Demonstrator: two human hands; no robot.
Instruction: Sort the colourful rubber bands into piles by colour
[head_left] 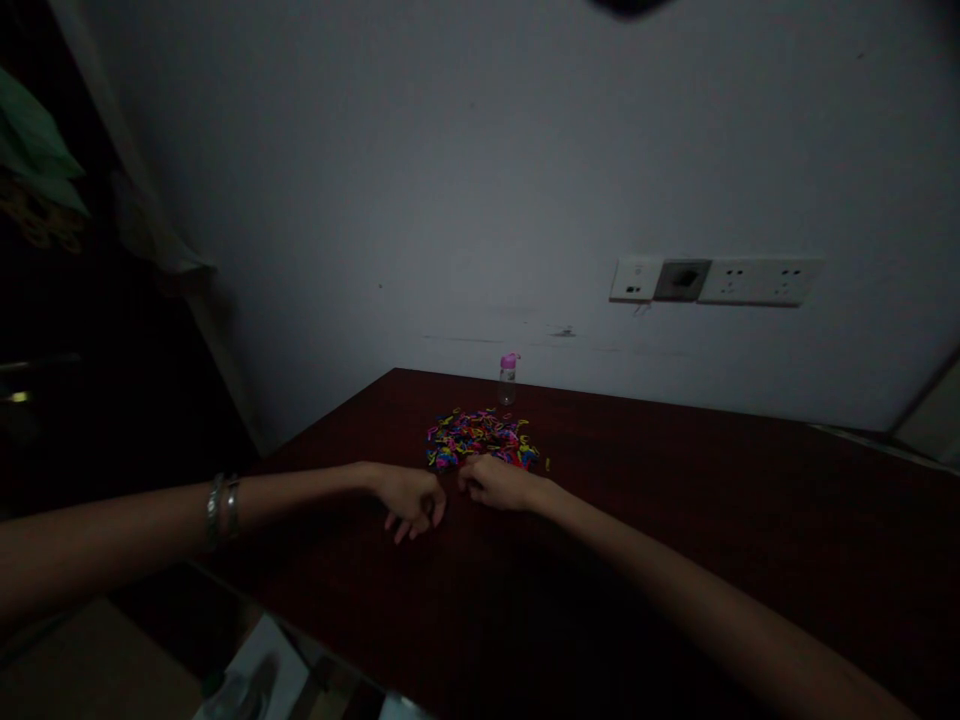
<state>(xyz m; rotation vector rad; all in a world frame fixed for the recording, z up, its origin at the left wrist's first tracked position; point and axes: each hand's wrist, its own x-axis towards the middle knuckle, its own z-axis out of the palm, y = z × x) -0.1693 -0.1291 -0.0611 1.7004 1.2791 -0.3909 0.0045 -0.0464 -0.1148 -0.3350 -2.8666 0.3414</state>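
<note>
A loose heap of small, brightly coloured looped pieces (pixel 472 430) lies on the dark reddish-brown table (pixel 660 470); they are too small to tell their kind surely. My right hand (pixel 495 482) is at the heap's near edge, its fingers curled inward and pointing left. To its left and slightly nearer, my left hand (pixel 411 500) hangs low over the table, thumb and index finger bent together and the other fingers pointing down. Whatever either hand pinches is hidden or too small to make out. Behind the heap stands a clear bottle (pixel 508 385) with a pink cap.
A pale wall rises behind the table, with a row of sockets and switches (pixel 716 281) at right. A dark door with a handle (pixel 37 364) is on the left. Below the table's near edge, a bottle with a green cap (pixel 214 684) shows dimly.
</note>
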